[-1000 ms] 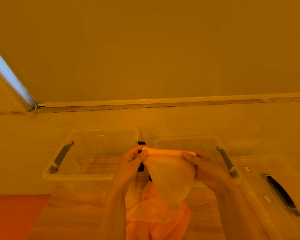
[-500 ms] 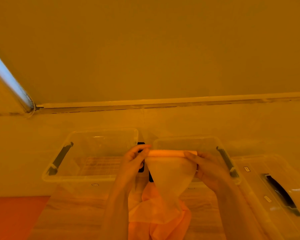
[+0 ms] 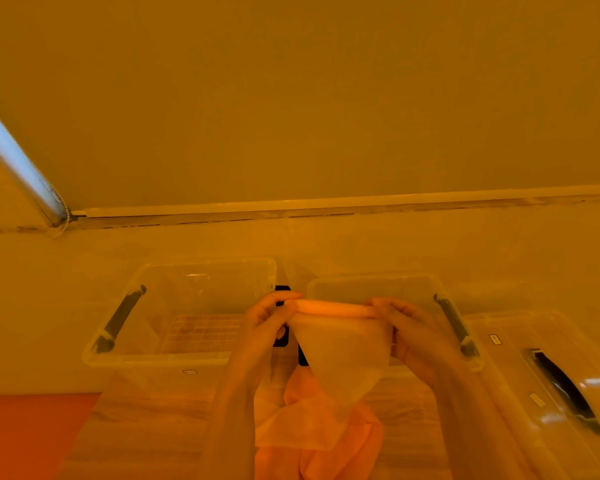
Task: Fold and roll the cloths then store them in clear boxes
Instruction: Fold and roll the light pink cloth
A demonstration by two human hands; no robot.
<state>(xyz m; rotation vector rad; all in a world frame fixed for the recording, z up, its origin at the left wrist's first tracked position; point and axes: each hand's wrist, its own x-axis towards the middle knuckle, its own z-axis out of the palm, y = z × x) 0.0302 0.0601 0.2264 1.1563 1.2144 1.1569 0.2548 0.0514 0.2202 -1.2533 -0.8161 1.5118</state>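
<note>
Between left hand (image 3: 262,329) and right hand (image 3: 414,336), rolled cloth (image 3: 333,308) spans both grips.

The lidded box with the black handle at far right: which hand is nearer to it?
Right. The right hand pinches the cloth roll's end, one open box short of the lidded box; the left hand holds the roll's far end.

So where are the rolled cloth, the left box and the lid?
rolled cloth (image 3: 333,308), head view, middle of the roll.
left box (image 3: 160,362), head view, near rim.
lid (image 3: 499,362), head view, bare top left of its handle.
</note>
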